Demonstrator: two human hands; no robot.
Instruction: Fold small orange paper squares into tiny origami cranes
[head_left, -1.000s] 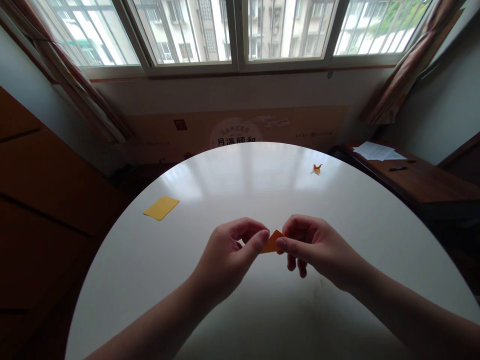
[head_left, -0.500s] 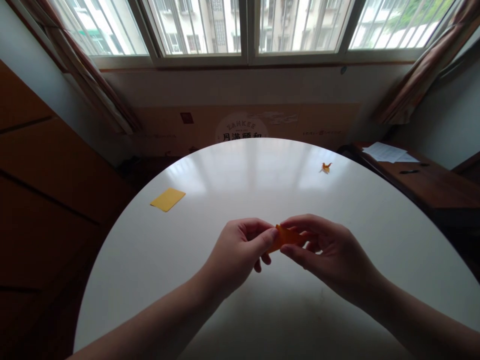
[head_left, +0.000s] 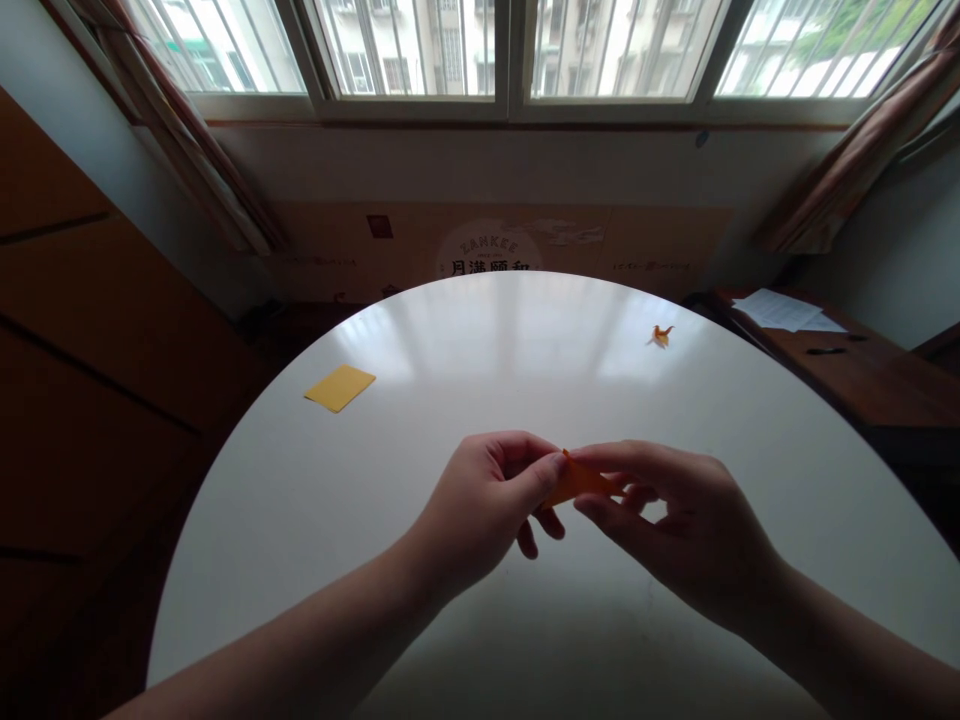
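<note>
Above the middle of a round white table, both hands pinch a small folded piece of orange paper. My left hand grips its left end between thumb and forefinger. My right hand holds the right part, thumb below and fingers over the top, so most of the paper is hidden. A yellow stack of paper lies flat at the table's left. A tiny orange folded figure stands at the far right of the table.
Dark wooden cabinets stand to the left of the table. A wooden desk with white sheets and a black pen is at the right. A wide window with curtains runs behind the table.
My right hand has turned and stretched its fingers along the top of the orange paper, which now lies flatter between the hands. The view has tilted slightly downward.
</note>
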